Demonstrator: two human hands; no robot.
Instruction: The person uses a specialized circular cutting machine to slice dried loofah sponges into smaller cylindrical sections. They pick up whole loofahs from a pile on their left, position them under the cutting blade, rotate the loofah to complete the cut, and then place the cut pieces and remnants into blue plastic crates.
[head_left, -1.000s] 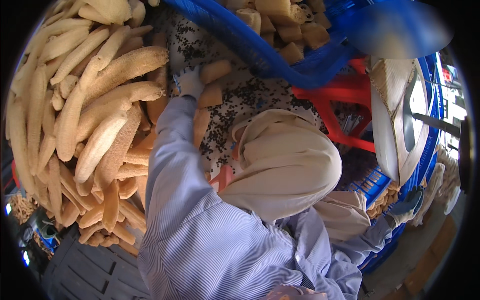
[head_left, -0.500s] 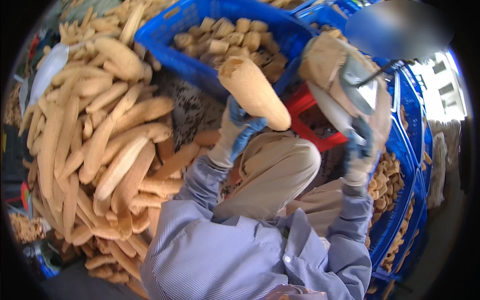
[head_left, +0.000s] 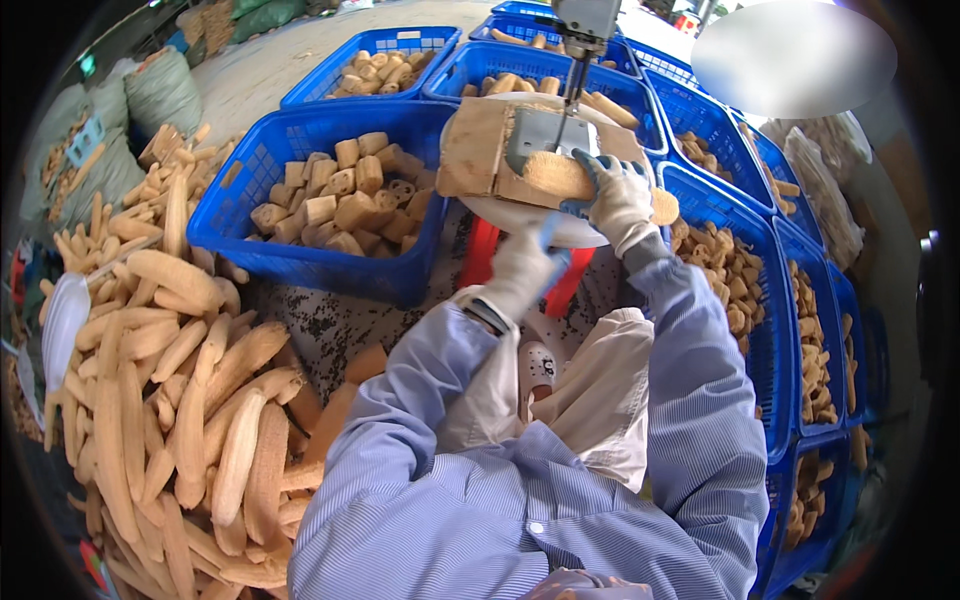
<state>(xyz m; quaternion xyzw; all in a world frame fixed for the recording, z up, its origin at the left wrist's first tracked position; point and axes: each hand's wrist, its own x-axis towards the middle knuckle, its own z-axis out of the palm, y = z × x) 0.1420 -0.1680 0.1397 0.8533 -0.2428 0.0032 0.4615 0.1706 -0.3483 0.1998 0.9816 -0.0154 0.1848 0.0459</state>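
Observation:
My right hand (head_left: 622, 197), in a white glove with blue fingers, is closed over a tan dried loofah (head_left: 556, 176). The loofah lies across the grey metal plate of a cutting machine (head_left: 540, 130), just in front of its upright post; one end sticks out right of my hand. Brown cardboard (head_left: 472, 150) covers part of the round white table around the plate. Below the table's front edge, my left hand (head_left: 522, 268), gloved alike, is blurred by motion. Its blue fingers look apart, and nothing shows in them.
A blue crate (head_left: 215, 215) of short loofah pieces stands left of the machine. A large heap of whole loofahs (head_left: 150, 400) lies at my left. More blue crates (head_left: 775, 400) line the right and back. A red stand (head_left: 480, 250) is under the table.
The loofah has gone from my left hand to the machine plate, under my right hand. My left hand has moved right, toward the table's front edge. The view has shifted, showing more of the background.

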